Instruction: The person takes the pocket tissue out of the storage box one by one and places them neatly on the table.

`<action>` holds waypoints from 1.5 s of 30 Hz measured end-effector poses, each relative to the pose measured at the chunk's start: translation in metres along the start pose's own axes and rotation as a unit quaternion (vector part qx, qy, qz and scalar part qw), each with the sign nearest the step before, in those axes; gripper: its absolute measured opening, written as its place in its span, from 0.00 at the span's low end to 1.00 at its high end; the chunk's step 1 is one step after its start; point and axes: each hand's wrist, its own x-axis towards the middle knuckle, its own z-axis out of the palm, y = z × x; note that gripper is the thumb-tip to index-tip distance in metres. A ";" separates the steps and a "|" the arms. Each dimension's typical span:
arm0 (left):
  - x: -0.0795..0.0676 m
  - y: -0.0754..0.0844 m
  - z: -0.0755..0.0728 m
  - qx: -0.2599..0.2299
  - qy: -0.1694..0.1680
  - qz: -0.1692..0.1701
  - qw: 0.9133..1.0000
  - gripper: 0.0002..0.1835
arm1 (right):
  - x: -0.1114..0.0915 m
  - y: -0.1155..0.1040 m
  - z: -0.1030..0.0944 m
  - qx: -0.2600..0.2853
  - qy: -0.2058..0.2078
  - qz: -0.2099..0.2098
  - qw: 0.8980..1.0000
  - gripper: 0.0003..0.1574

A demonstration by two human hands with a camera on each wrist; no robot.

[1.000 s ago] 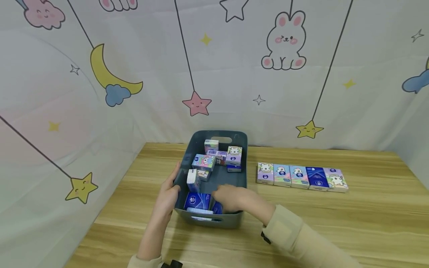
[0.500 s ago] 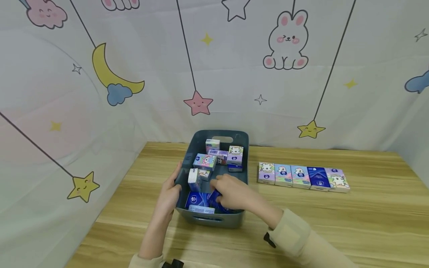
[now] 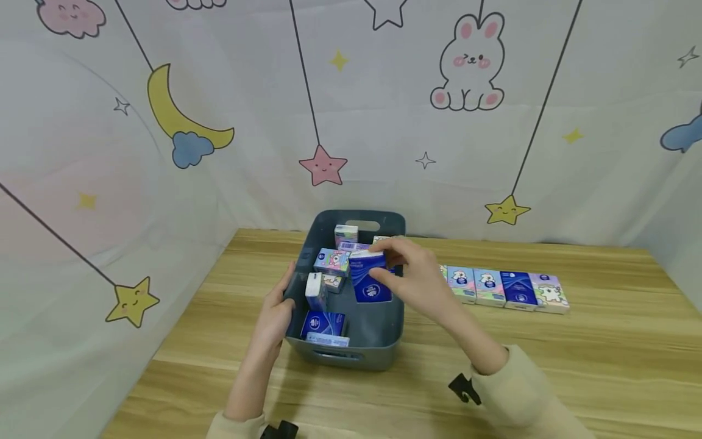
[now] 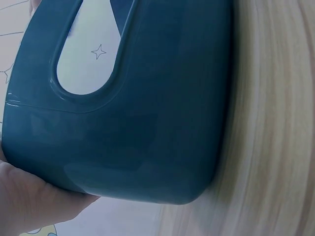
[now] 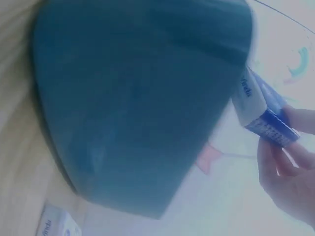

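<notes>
My right hand (image 3: 419, 274) pinches a dark blue tissue pack (image 3: 368, 283) between thumb and fingers, raised over the right half of a grey-blue plastic basket (image 3: 384, 360). In the right wrist view that tissue pack (image 5: 266, 110) shows beside the basket wall (image 5: 138, 108). My left hand (image 3: 274, 314) grips the basket's left rim, its thumb at the edge. The left wrist view has the left hand (image 4: 34, 199) against the basket wall (image 4: 147, 142). Inside lie several other packs, among them a blue one (image 3: 323, 323) and a pastel one (image 3: 331, 261).
Right of the basket, several tissue packs (image 3: 490, 288) lie side by side in a row on the wooden table (image 3: 493, 353); my right hand covers part of the leftmost. A white cloth wall (image 3: 373, 122) with cartoon prints stands behind the table.
My right hand has lifted the dark blue tissue pack from the basket's near right corner, moving it up and away from me. The left hand has stayed at the rim.
</notes>
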 end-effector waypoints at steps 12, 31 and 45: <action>0.000 0.001 0.000 0.000 0.001 -0.001 1.000 0.41 | -0.016 0.029 -0.057 0.165 0.075 0.097 0.979 0.21; 0.000 0.000 0.000 -0.001 0.001 0.000 1.000 0.41 | -0.046 0.114 -0.037 0.052 -0.017 0.288 0.956 0.23; 0.000 0.000 0.000 -0.001 0.002 -0.004 1.000 0.40 | -0.055 0.129 -0.027 -0.021 -0.022 0.261 0.965 0.17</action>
